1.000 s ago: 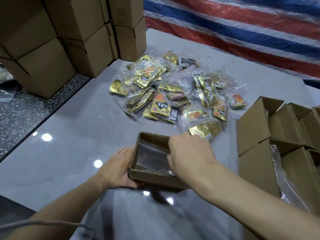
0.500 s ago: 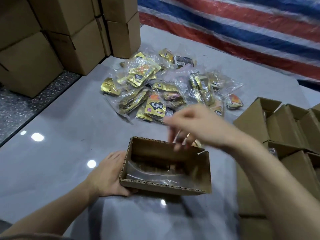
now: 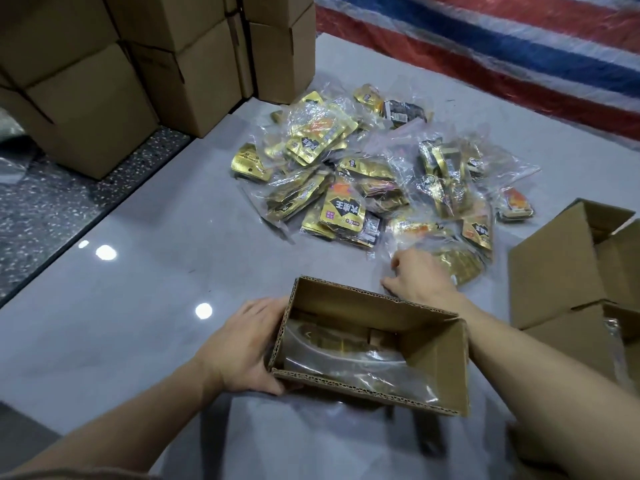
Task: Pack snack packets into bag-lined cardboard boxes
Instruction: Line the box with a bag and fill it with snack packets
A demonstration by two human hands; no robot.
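The left hand (image 3: 242,344) grips the left wall of the bag-lined box (image 3: 436,368) on the grey surface (image 3: 138,289). The right hand (image 3: 420,275) reaches onto the packet pile (image 3: 363,174) just beyond; whether its fingers are closed cannot be told. One gold packet (image 3: 343,211) shows bold white characters, upside down.

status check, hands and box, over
Left hand holds box by its left wall. Right hand on bagged packets at pile edge, grip unclear. Box lined, some packets inside; nothing in the way.
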